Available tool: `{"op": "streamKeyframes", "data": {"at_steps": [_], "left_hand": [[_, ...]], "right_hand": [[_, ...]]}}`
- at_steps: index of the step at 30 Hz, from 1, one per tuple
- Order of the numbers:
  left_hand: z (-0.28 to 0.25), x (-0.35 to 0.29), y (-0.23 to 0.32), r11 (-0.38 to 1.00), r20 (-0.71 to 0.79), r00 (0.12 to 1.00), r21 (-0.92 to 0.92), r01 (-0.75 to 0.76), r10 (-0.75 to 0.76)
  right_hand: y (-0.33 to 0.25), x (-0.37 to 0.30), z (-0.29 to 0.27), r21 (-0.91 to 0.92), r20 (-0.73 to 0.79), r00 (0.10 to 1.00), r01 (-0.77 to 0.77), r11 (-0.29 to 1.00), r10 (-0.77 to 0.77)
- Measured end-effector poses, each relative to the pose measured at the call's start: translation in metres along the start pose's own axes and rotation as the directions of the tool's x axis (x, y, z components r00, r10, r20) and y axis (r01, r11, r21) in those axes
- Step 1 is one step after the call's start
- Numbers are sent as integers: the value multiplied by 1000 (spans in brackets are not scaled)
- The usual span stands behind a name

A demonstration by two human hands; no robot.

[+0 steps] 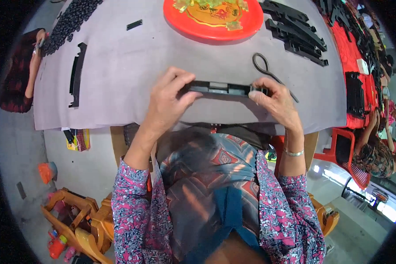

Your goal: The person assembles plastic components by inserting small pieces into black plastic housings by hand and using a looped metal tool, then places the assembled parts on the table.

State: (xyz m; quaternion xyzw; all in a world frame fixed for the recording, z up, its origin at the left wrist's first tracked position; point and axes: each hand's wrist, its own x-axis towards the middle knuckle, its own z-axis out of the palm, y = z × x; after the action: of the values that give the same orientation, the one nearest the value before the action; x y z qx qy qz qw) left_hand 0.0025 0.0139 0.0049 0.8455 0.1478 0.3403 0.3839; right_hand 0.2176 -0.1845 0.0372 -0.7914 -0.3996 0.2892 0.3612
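Over the near part of the cloth-covered table [132,88], a long black plastic strip [226,89] with recesses spans between my two hands. My left hand [169,99] pinches its left end between thumb and fingers. Its right end is gripped by my right hand [275,100], thumb in front. A paler piece shows in the strip's middle recess. Just beyond my right hand lies a dark metal rod tool [262,65] with a looped end. A red plate [246,33] holding small yellowish-clear pieces stands farther back.
Several black strips [297,33] are heaped at the back right. One notched black strip [77,75] and a short black piece [134,25] lie to the left. Small black parts [70,24] are piled far left, beside another person's arm [34,66]. A red stool [341,147] stands at right.
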Motion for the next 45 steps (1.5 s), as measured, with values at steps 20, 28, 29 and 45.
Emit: {"op": "streamKeyframes", "data": {"at_steps": [20,28,29,45], "left_hand": [[1,0,-4,993,133,991,121,11,-27],[2,-2,-6,994,137,991,112,-4,-11],[1,-2,-5,994,137,991,113,-4,-12],[3,0,-8,994,113,992,84,-67,57]], "right_hand": [[-19,114,-22,-255,-332,850,337,906,-409],[-15,170,-26,-579,4,816,473,664,-578],[-20,172,-27,-558,44,860,444,701,-509],[-29,177,-42,-511,187,935,355,782,-303]]}}
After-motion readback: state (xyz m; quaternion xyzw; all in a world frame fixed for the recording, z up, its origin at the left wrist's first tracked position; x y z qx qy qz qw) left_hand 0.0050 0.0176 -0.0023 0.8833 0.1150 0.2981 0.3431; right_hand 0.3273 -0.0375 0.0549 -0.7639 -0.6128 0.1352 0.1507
